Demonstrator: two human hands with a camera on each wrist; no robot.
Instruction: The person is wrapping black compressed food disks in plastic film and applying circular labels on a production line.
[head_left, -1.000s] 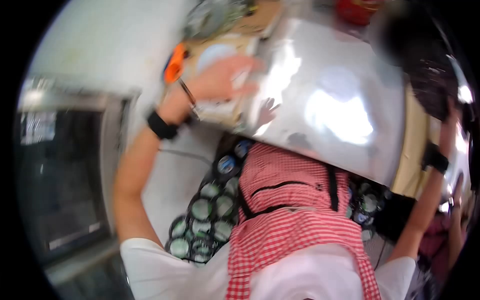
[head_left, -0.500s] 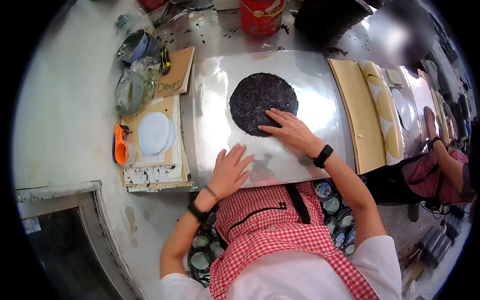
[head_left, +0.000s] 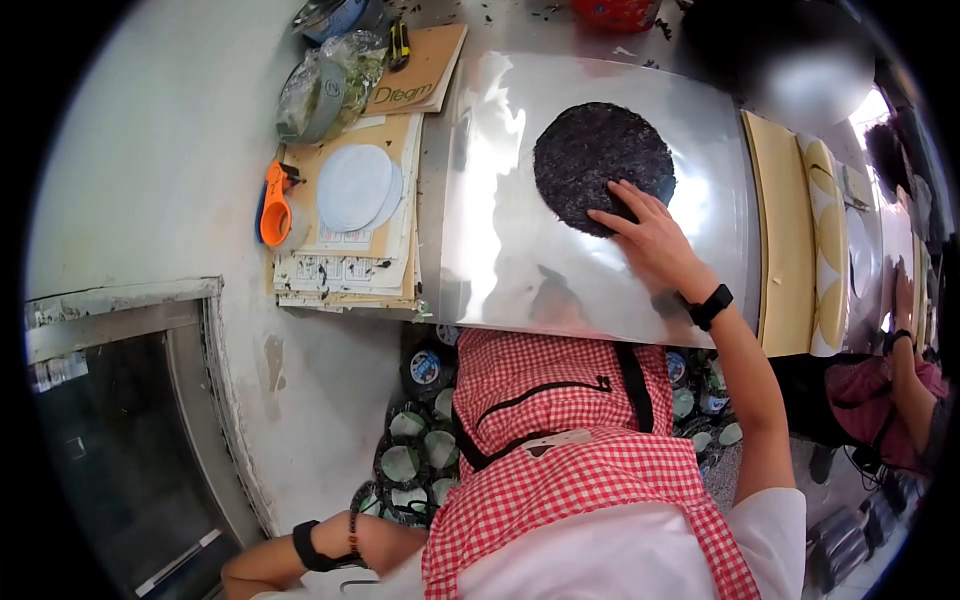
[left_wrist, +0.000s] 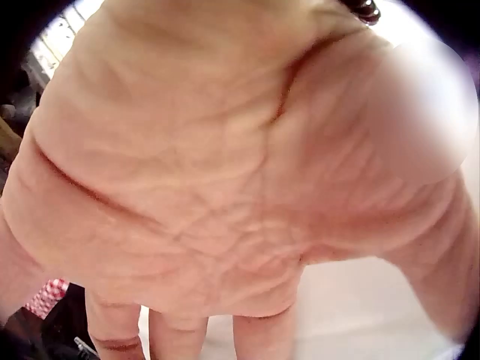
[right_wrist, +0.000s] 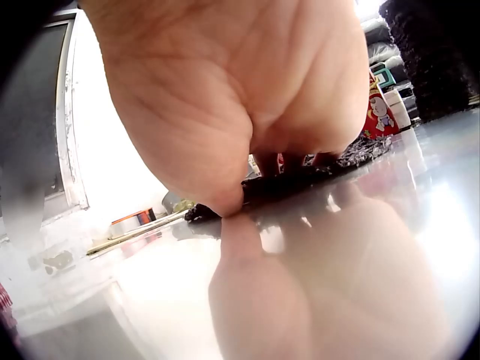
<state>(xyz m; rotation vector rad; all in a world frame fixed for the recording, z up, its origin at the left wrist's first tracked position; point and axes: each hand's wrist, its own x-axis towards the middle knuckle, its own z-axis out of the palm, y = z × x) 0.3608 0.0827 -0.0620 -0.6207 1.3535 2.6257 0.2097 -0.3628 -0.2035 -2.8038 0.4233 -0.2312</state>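
Note:
A round, black, rough-textured sheet that looks like dried seaweed lies flat on a shiny clear plastic sheet over the metal table. My right hand rests at its lower right edge, fingers spread and fingertips on the black surface. In the right wrist view the palm arches over the reflective plastic, and the fingertips are mostly hidden behind it. My left hand is down by my waist, away from the table. Its palm fills the left wrist view, with straight fingers against white cloth and nothing held.
On the left, white paper discs lie on stacked papers beside an orange-handled tool. Behind them are a plastic-wrapped bowl and a yellow cutter. Cardboard borders the right side. A red bucket stands at the back.
The black round came onto the plastic between the first two frames. My left hand has since dropped from the table's front edge to my waist. My right hand stays on the round.

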